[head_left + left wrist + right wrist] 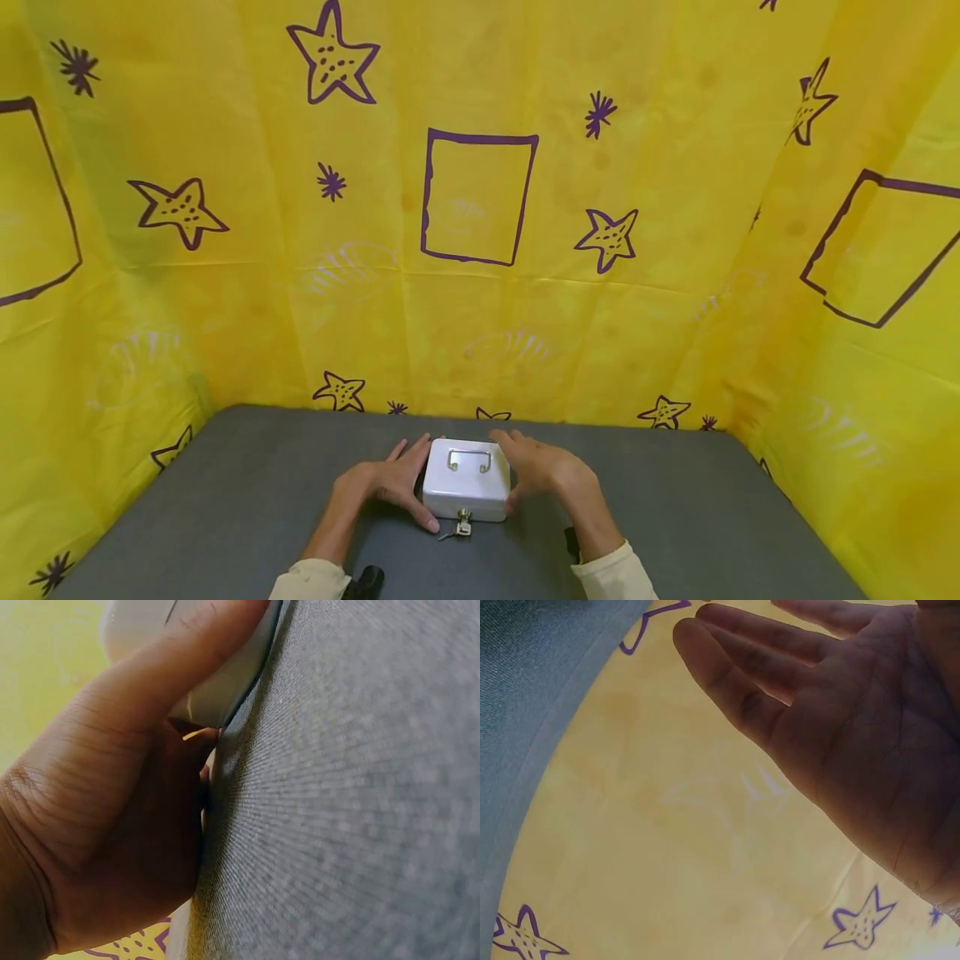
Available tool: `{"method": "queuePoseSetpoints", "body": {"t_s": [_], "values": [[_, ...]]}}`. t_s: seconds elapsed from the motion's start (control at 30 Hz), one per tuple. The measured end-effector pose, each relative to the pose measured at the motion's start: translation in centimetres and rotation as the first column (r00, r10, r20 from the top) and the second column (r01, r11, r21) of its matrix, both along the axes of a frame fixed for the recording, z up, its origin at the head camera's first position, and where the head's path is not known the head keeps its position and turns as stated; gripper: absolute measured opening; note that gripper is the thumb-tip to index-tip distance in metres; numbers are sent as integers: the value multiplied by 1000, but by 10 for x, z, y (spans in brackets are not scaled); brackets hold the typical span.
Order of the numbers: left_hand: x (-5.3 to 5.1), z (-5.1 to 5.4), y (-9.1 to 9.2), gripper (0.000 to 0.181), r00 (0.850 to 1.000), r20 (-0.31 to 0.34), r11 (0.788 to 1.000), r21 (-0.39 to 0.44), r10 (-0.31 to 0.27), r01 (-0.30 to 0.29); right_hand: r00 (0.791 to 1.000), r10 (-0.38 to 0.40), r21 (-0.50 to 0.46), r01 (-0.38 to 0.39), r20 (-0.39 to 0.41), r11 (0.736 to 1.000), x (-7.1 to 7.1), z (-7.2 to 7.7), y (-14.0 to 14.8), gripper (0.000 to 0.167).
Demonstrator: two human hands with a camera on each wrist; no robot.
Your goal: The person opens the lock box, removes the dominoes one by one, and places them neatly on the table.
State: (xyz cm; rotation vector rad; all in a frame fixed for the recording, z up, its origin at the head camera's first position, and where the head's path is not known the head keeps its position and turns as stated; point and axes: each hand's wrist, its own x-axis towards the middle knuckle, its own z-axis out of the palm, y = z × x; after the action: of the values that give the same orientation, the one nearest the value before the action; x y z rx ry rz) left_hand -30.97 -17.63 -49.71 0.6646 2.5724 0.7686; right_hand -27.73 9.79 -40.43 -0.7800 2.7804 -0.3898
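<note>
Sm. white box [467, 489] sits on the grey desk [262, 508], lid down, between both hands; keys [463, 528] hang at its front lock [464, 514]. L hand [396, 481] is at the box's L side, fingers straight & apart, thumb pointing fwd past the front corner, tip v. close to the keys. R hand [537, 468] is at the R side, thumb by the front corner, fingers extended toward the back; R wrist view shows gaps b/w them. Neither set is clamped on the box; can't tell exactly how much of each palm touches. Main risk, I'd say: L thumb snags the keys & twists or pulls them, b/c they dangle right next to it. Also, w/ flat fingers on what look like smooth sides, box could slip if lifted w/o enough squeeze, or skew if one hand pushes harder. Keys might drag on the desk if it's slid. Can't tell if it's locked; if not, lifting by the handle [469, 452] might pop the lid.
</note>
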Motion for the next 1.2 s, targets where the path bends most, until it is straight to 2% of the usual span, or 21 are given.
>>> {"method": "queuePoseSetpoints", "body": {"t_s": [0.17,0.3,0.4,0.53,0.73,0.87,1.0,1.2], "values": [[-1,-3,0,129,999,-40,999,-39,-24,22,999,37,22,-36,-18,999,0,-2,-1,85],[0,-3,-1,130,999,-42,998,-53,-29,27,997,70,45,-68,-38,997,1,-3,-3,74],[0,-1,-2,129,999,-41,998,-54,-32,29,997,68,26,-67,-38,997,1,-5,-5,69],[-2,-4,-4,131,999,-33,998,-39,-40,39,997,68,14,-67,-35,998,-1,-11,-8,71],[-10,-19,-7,142,999,-15,999,2,-43,43,998,48,47,-47,-35,998,-2,-16,-10,77],[-15,-25,-9,143,999,-14,999,-3,-40,40,998,52,38,-51,-34,998,-2,-16,-10,76],[-15,-25,-10,142,999,-14,999,-15,-51,51,998,53,32,-52,-32,998,-2,-14,-10,75],[-14,-23,-7,141,999,-10,999,-11,-32,32,998,57,30,-56,-23,998,-3,-14,-8,73]]}}
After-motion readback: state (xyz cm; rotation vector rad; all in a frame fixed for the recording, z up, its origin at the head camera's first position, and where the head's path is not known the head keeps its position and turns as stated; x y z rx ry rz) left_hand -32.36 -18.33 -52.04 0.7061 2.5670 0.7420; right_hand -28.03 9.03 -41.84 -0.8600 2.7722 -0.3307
